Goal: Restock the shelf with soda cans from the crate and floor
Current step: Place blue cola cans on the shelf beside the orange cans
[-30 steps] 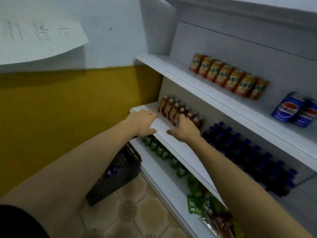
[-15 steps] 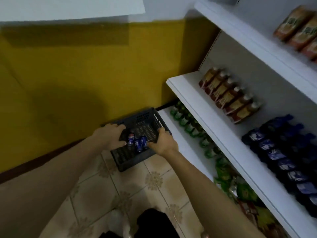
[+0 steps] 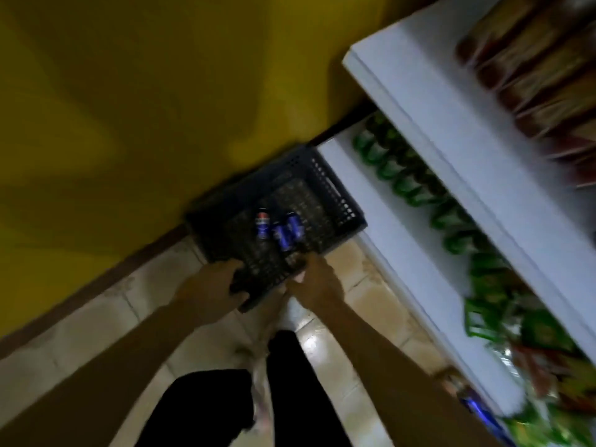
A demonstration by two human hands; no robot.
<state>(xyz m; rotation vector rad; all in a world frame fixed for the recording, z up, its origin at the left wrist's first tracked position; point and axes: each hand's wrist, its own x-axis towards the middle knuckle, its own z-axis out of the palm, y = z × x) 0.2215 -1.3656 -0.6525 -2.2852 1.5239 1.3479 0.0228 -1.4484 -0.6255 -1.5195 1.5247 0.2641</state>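
Note:
A dark plastic crate (image 3: pixel 335 201) sits on the tiled floor against the yellow wall, beside the white shelf unit (image 3: pixel 451 156). Three blue soda cans (image 3: pixel 283 232) lie inside it. My left hand (image 3: pixel 213 291) grips the crate's near rim at its left corner. My right hand (image 3: pixel 317 282) grips the same rim further right, fingers curled over the edge. The frame is blurred by motion.
Green bottles (image 3: pixel 396 175) line the bottom shelf, with green snack packets (image 3: pixel 503 304) further along. Brown-capped bottles (image 3: pixel 532 69) stand on the shelf above. A blue can (image 3: pixel 477 408) lies low by the shelf's base. My dark trouser legs (image 3: pixel 245 398) stand on the tiles.
My hands moved from the crate's side walls to its near rim. The view dropped lower and tilted, with the crate now nearer the shelf's end.

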